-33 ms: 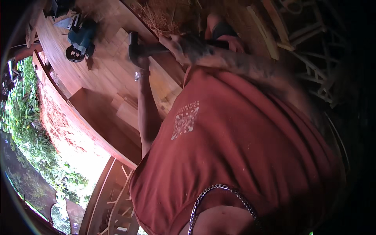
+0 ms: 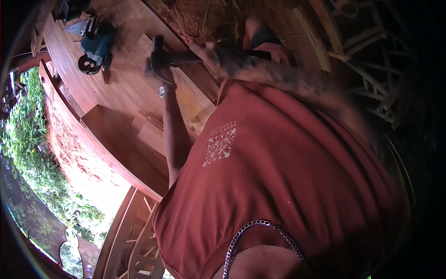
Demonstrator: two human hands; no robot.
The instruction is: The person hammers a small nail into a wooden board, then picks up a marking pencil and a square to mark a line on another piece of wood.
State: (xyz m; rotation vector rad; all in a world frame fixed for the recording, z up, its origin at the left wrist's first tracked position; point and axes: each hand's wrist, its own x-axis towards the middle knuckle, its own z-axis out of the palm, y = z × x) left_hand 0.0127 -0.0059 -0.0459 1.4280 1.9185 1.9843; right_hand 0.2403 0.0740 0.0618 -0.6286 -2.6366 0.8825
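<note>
A dark hammer (image 2: 180, 57) lies across the upper middle, its head to the left. My right hand (image 2: 214, 55), at the end of a patterned forearm, is closed round its handle. The handle's end sticks out past that hand. My left hand (image 2: 155, 69), below a wrist with a metal watch (image 2: 162, 91), is close by the hammer head over the wooden bench (image 2: 125, 93). Its fingers are smeared by motion and partly behind the head, so what they hold, if anything, cannot be made out.
A teal and black power tool (image 2: 96, 46) stands on the bench at the far left. Small boards (image 2: 151, 132) lie nearer me. Shavings (image 2: 186, 23) cover the ground beyond the bench. Wooden frames (image 2: 367, 51) stand at the right, and greenery (image 2: 28, 130) lies outside at the left.
My left hand and its watch have shifted slightly left. The hammer head sits a little higher in the picture. My right hand has barely moved and keeps its grip on the hammer.
</note>
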